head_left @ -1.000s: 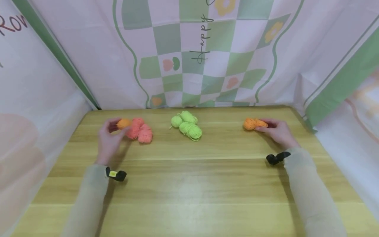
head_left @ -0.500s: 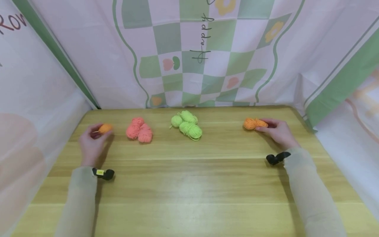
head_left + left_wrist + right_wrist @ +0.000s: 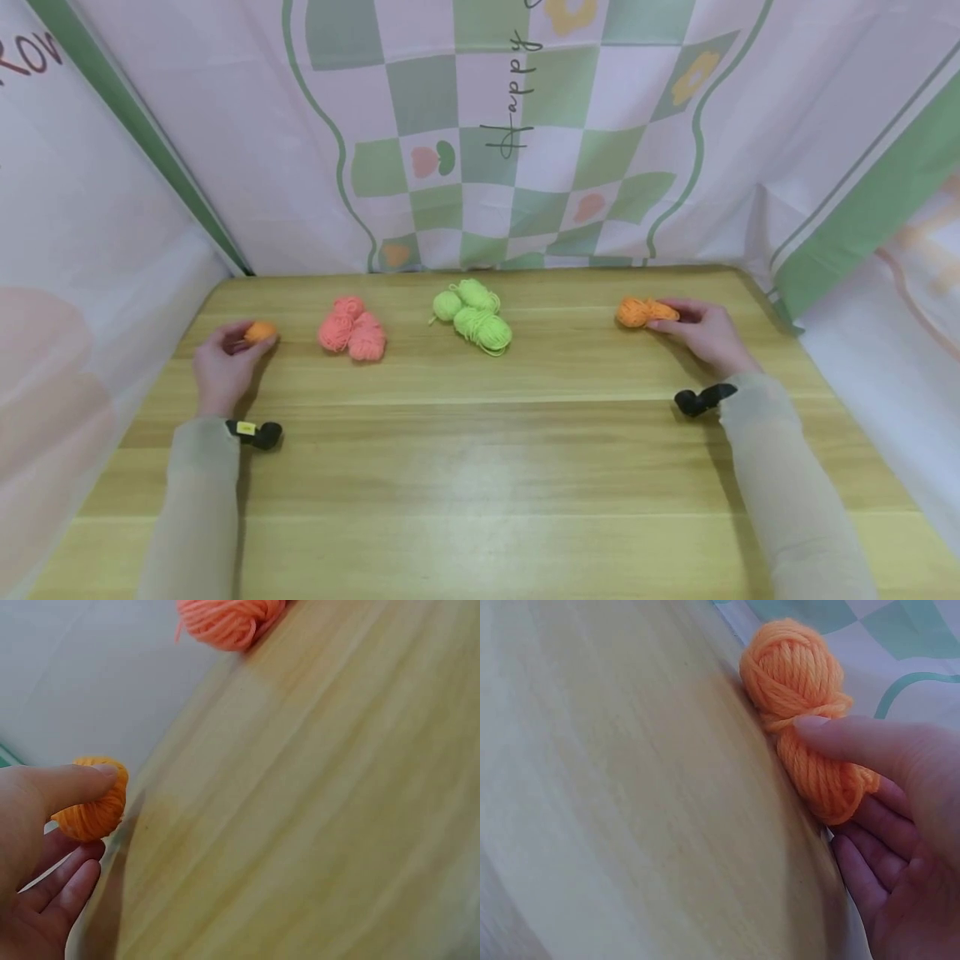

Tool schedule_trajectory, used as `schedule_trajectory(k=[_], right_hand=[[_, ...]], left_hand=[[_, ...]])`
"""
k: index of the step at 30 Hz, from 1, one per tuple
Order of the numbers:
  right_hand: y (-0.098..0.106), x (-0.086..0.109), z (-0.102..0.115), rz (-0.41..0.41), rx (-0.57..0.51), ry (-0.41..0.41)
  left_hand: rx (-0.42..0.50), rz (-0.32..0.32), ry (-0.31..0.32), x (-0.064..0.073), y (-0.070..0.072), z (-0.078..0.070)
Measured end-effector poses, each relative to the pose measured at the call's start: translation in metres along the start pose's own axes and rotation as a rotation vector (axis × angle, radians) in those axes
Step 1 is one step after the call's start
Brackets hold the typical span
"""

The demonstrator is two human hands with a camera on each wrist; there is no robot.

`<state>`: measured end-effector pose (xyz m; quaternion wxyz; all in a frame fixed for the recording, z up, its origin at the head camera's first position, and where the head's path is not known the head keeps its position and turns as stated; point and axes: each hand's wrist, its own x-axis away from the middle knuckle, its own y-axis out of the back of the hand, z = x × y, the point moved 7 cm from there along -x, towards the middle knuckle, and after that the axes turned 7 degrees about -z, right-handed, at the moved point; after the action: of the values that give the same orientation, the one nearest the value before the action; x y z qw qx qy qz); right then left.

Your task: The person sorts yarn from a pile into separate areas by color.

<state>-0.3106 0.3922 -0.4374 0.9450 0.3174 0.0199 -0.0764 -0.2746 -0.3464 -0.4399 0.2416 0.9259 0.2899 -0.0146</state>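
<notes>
At the table's left side, my left hand (image 3: 223, 367) pinches a small orange yarn ball (image 3: 261, 332) between thumb and fingers. The left wrist view shows the thumb across the top of this yarn ball (image 3: 97, 814). Over on the right, my right hand (image 3: 708, 335) holds the near end of an orange yarn bundle (image 3: 636, 312). In the right wrist view that bundle (image 3: 793, 667) is pinched in at its middle, where the thumb presses, and it looks to be lying on the table. Coral yarn balls (image 3: 352, 329) sit in a cluster to the right of my left hand.
Several lime green yarn balls (image 3: 480, 321) lie grouped at the back centre of the wooden table (image 3: 480, 467). A printed checked cloth (image 3: 491, 167) hangs along the back edge, with more cloth at both sides.
My left hand has carried the small orange yarn ball leftward, away from the coral yarn, and then slightly nearer to me. The right hand stays in place on its orange yarn.
</notes>
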Motion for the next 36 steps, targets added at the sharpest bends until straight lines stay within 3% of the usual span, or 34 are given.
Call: schedule_trajectory(k=[13,26,36], right_hand=[[0.002,-0.001,0.003,0.002,0.005,-0.007],[0.001,0.003,0.015,-0.038,0.118,-0.007],[0.000,0.007,0.049,-0.091,0.056,0.047]], left_hand=[[-0.059,0.015,-0.011,-0.003,-0.003,0.002],[-0.020,0.040,-0.035,-0.005,-0.004,0.002],[-0.051,0.076,-0.008,-0.003,-0.001,0.001]])
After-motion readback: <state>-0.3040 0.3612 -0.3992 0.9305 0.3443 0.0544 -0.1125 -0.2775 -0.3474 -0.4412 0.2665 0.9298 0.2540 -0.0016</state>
